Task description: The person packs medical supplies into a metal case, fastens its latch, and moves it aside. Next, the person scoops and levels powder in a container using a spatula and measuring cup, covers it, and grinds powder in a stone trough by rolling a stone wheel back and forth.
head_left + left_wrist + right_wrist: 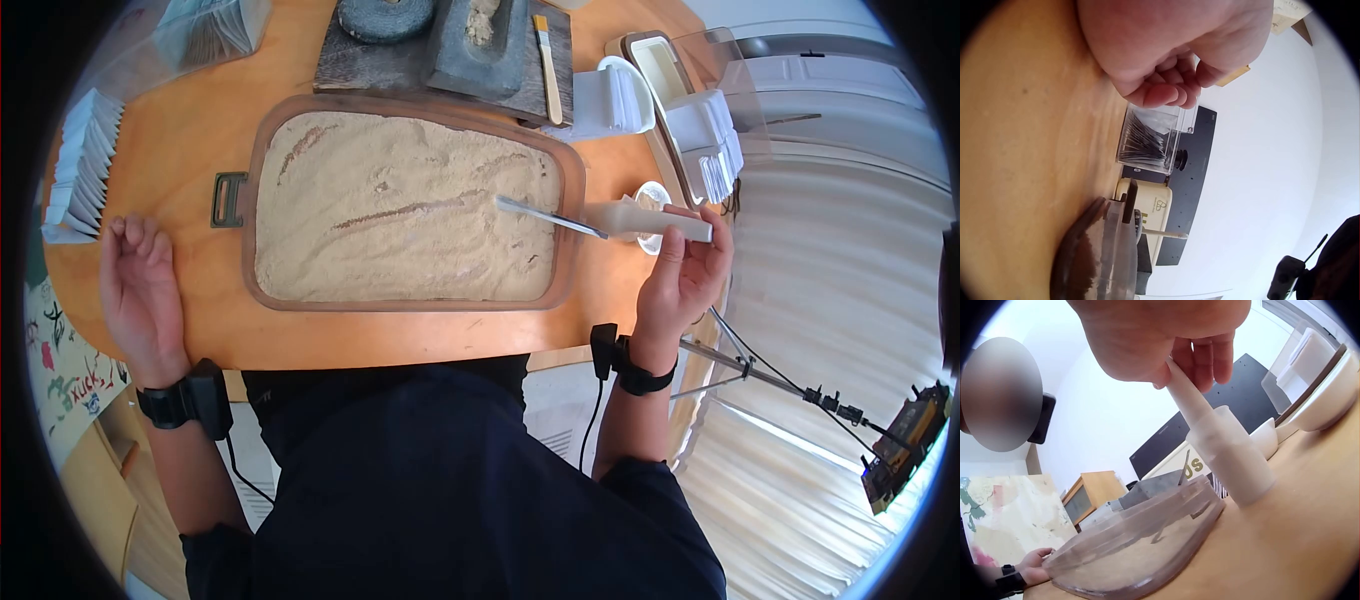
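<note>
My right hand [688, 268] holds a white-handled tool [690, 227] between thumb and fingers, just right of the bin. A narrow metal blade [550, 216] reaches from beside the tool's broad pale part across the bin's right rim, over the powder. Beige powder [400, 235] with several furrows fills the translucent brown plastic bin [410, 305]. A white cup [652, 192] with pale contents stands partly behind the tool. My left hand [143, 290] lies palm up, fingers loosely curled and empty, at the table's left; the left wrist view shows its fingers [1166, 87] near the tabletop.
Beyond the bin, a dark board [345, 70] bears a round grinding stone [385, 15], a stone trough [480, 50] and a brush [548, 70]. Folded paper packets [82, 170] stand at left. White containers [640, 90] crowd the back right. A stand [790, 380] rises beyond the right arm.
</note>
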A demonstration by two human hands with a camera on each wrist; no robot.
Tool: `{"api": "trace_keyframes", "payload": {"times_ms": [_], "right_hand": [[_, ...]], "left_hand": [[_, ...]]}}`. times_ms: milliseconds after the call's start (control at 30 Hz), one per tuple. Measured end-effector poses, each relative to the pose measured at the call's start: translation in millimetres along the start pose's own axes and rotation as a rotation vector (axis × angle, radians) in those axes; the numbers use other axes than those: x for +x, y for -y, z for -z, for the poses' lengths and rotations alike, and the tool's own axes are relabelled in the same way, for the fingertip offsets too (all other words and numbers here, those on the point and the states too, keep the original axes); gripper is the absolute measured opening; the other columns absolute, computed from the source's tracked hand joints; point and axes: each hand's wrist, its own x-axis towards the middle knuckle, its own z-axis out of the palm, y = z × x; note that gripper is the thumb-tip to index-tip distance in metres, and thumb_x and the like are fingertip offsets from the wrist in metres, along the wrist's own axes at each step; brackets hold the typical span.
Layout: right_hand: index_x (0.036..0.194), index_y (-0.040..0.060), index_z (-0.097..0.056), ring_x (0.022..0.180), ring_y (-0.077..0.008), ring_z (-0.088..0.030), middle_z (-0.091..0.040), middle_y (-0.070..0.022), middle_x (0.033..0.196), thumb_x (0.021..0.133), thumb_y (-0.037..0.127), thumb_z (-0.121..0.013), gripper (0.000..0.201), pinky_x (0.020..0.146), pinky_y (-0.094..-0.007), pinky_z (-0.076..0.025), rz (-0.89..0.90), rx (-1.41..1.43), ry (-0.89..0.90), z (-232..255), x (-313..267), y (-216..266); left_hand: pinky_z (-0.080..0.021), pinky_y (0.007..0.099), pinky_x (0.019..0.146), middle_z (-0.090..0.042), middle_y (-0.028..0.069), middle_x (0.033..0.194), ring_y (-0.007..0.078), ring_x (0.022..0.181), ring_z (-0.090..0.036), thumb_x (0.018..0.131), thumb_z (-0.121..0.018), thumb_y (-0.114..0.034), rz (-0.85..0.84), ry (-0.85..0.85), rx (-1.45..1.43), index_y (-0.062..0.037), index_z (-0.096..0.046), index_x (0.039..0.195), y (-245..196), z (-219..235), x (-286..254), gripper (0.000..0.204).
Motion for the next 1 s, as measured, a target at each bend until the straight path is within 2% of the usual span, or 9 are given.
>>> {"api": "trace_keyframes", "payload": {"times_ms": [67,200,267,433,533,633,833,867,1000], "right_hand": [[0.130,-0.0012,-0.047,0.098,-0.0195,-0.067,-0.067,-0.0146,0.109,0.096,0.003,-0.060,0.036,0.085,-0.0297,-0.053,-0.058,-0.033,0.100,-1.9,1.1,0.5],[0.129,-0.0006,-0.048,0.098,-0.0187,-0.067,-0.067,-0.0136,0.109,0.096,0.003,-0.061,0.036,0.084,-0.0294,-0.053,-0.004,-0.034,-0.006,1.4,3.7,1.3],[0.128,-0.0009,-0.049,0.097,-0.0185,-0.066,-0.067,-0.0132,0.109,0.095,0.004,-0.062,0.035,0.084,-0.0291,-0.053,-0.081,-0.068,0.097,-2.4,2.9,2.6],[0.126,0.0001,-0.052,0.095,-0.0156,-0.065,-0.067,-0.0113,0.107,0.095,0.005,-0.063,0.033,0.083,-0.0270,-0.052,-0.023,0.025,-0.012,-3.6,4.0,2.6],[0.125,-0.0001,-0.052,0.095,-0.0157,-0.066,-0.067,-0.0116,0.108,0.095,0.004,-0.063,0.032,0.083,-0.0273,-0.052,-0.077,-0.017,0.061,-1.9,3.4,2.5],[0.126,-0.0003,-0.051,0.095,-0.0160,-0.066,-0.067,-0.0118,0.108,0.095,0.003,-0.062,0.033,0.083,-0.0277,-0.052,-0.066,-0.023,0.076,-4.2,3.4,1.3],[0.128,-0.0013,-0.050,0.097,-0.0170,-0.066,-0.066,-0.0134,0.111,0.096,0.003,-0.061,0.034,0.084,-0.0284,-0.053,-0.040,-0.032,0.010,-1.4,4.7,4.0],[0.128,-0.0012,-0.050,0.097,-0.0170,-0.066,-0.066,-0.0132,0.112,0.095,0.003,-0.061,0.035,0.084,-0.0284,-0.053,-0.080,0.011,0.101,-2.0,4.3,-1.2],[0.128,0.0000,-0.051,0.097,-0.0156,-0.066,-0.066,-0.0116,0.112,0.095,0.001,-0.061,0.034,0.083,-0.0277,-0.053,-0.047,-0.039,0.059,-1.6,6.2,1.7]], "left_hand": [[-0.036,0.0280,0.073,-0.037,0.0053,0.090,0.0150,0.081,-0.036,0.104,-0.045,-0.008,0.007,-0.021,0.005,-0.0011,-0.045,0.104,0.9,-1.3,0.7,0.007],[-0.036,0.0282,0.073,-0.037,0.0052,0.090,0.0150,0.081,-0.036,0.104,-0.044,-0.008,0.000,-0.010,-0.007,-0.0012,-0.045,0.104,0.3,-1.2,0.4,0.006],[-0.036,0.0282,0.073,-0.036,0.0050,0.089,0.0150,0.080,-0.036,0.104,-0.044,-0.007,0.009,-0.028,0.006,-0.0014,-0.045,0.103,-0.1,-1.4,-0.3,0.006],[-0.036,0.0282,0.073,-0.036,0.0050,0.089,0.0150,0.080,-0.036,0.104,-0.044,-0.007,0.013,-0.023,-0.007,-0.0014,-0.045,0.103,-0.1,-2.7,-0.5,0.006],[-0.036,0.0282,0.073,-0.037,0.0052,0.090,0.0149,0.080,-0.036,0.104,-0.044,-0.007,0.012,0.049,-0.033,-0.0009,-0.045,0.103,1.4,1.6,1.7,0.006],[-0.035,0.0281,0.073,-0.036,0.0052,0.090,0.0149,0.080,-0.036,0.104,-0.044,-0.007,0.007,-0.012,-0.004,-0.0012,-0.044,0.102,0.4,-2.9,-0.3,0.006],[-0.036,0.0279,0.073,-0.037,0.0054,0.090,0.0150,0.080,-0.036,0.104,-0.044,-0.007,0.007,-0.018,-0.001,-0.0008,-0.045,0.103,0.0,-3.5,-0.8,0.006],[-0.036,0.0279,0.073,-0.037,0.0054,0.090,0.0150,0.080,-0.036,0.104,-0.044,-0.007,0.012,-0.012,-0.003,-0.0008,-0.045,0.103,1.1,-3.0,1.0,0.006],[-0.036,0.0281,0.073,-0.037,0.0055,0.090,0.0152,0.081,-0.037,0.104,-0.044,-0.007,0.001,-0.006,-0.002,-0.0006,-0.045,0.104,-0.3,-1.2,-0.8,0.006]]}}
